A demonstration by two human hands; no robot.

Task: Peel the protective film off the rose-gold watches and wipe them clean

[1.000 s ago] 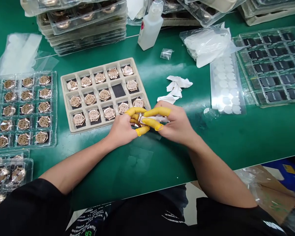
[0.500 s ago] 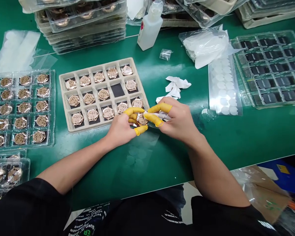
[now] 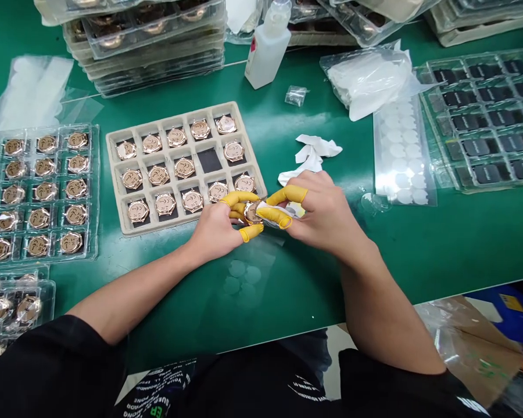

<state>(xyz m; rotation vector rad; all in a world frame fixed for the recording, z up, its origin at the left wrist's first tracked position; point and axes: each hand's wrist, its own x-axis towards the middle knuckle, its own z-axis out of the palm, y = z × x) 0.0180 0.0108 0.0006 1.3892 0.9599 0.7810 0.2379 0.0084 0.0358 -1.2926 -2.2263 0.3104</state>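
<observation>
My left hand (image 3: 220, 223), with yellow finger cots, pinches a rose-gold watch case (image 3: 251, 212) just in front of the beige compartment tray (image 3: 113, 174). My right hand (image 3: 320, 209), also in yellow cots, presses a small white wipe (image 3: 272, 207) against the case with thumb and forefinger. The beige tray holds several more watch cases (image 3: 185, 167) and has one bare black compartment (image 3: 210, 159). Both hands meet over the green table (image 3: 418, 255).
A clear tray of watch cases (image 3: 41, 191) lies at the left, stacked trays (image 3: 152, 40) at the back. A white bottle (image 3: 268, 46), crumpled wipes (image 3: 314, 152), a sheet of round stickers (image 3: 401, 151), a plastic bag (image 3: 370, 78) and a tray of dark parts (image 3: 483, 116) are nearby.
My right hand's fingers have shifted slightly over the watch case with the wipe. My left hand keeps the case in the same spot.
</observation>
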